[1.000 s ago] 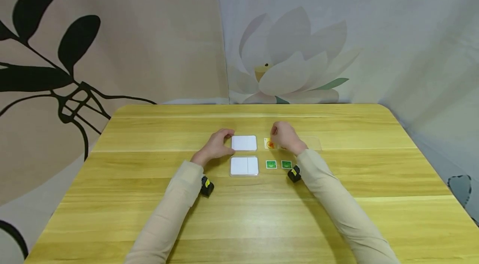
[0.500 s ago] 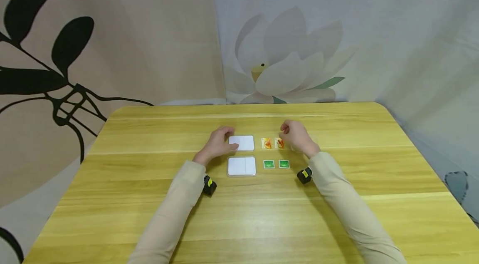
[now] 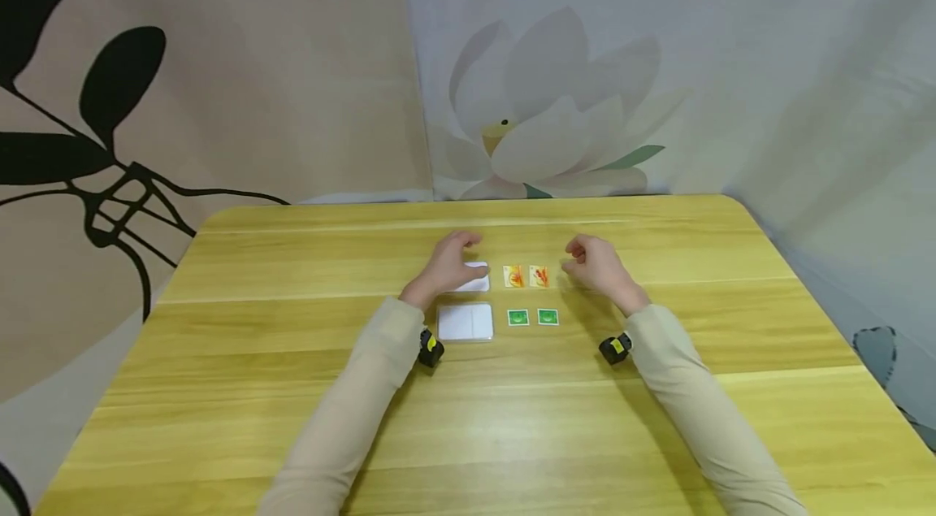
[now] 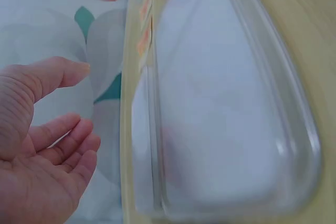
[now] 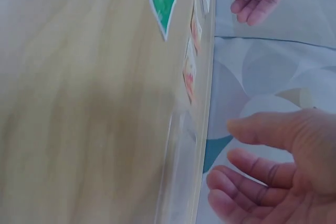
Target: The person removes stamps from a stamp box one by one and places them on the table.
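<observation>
My left hand point(image 3: 448, 262) hovers over the upper white card point(image 3: 474, 284) and hides part of it. Its thumb and fingers are spread with nothing between them, as the left wrist view shows. My right hand point(image 3: 600, 268), fingers loosely bent, hangs to the right of two small orange picture cards point(image 3: 513, 276). Nothing is in it. Close below it in the right wrist view lies a clear plastic piece point(image 5: 178, 182), hard to make out in the head view. Nearer me, a clear-rimmed case point(image 3: 465, 340) holds white cards, and two small green cards point(image 3: 517, 318) lie to its right.
All of it lies on a yellow wood-grain table point(image 3: 541, 435). Behind the far edge hangs a cloth point(image 3: 585, 77) printed with flowers and leaves. A small black camera point(image 3: 430, 349) sits at each wrist.
My right hand has moved right, off the orange cards, so both now show. My left hand has shifted right, over the upper white card. The head view has turned slightly.
</observation>
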A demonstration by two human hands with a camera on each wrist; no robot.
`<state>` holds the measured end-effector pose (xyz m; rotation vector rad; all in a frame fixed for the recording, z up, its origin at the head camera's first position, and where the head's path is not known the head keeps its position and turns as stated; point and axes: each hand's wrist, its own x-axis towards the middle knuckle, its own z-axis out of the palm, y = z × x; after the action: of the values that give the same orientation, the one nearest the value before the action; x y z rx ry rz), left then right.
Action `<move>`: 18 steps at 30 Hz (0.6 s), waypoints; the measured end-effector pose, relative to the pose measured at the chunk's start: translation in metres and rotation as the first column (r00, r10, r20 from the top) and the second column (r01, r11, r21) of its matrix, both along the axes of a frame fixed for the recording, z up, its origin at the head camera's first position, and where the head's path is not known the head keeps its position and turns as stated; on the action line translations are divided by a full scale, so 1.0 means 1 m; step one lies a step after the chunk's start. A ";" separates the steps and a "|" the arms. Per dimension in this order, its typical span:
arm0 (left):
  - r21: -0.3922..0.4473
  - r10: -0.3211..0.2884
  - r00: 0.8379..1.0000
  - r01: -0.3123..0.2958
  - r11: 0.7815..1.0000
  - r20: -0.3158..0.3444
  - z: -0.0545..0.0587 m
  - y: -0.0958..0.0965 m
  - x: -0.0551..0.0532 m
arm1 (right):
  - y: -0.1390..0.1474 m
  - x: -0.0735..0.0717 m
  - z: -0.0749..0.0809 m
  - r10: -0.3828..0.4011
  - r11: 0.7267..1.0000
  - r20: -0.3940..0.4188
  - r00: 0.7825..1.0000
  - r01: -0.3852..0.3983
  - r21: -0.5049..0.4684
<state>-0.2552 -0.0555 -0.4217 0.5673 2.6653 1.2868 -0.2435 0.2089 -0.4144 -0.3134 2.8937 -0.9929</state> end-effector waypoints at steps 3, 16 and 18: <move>0.011 -0.013 1.000 0.013 1.000 0.018 0.002 0.011 0.000 | 0.006 0.003 0.000 0.010 1.000 -0.009 1.000 -0.010 -0.004; 0.018 -0.124 0.992 0.124 0.992 0.006 0.005 0.060 0.002 | 0.032 0.013 -0.002 0.038 0.999 -0.037 0.999 -0.039 -0.012; 0.006 -0.139 0.990 0.139 0.990 0.005 0.004 0.069 0.002 | 0.037 0.014 -0.003 0.041 0.999 -0.048 0.998 -0.041 -0.001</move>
<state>-0.2536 0.0137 -0.4172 0.7352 2.5666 1.2563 -0.2296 0.2457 -0.4169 -0.4008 2.9162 -0.9960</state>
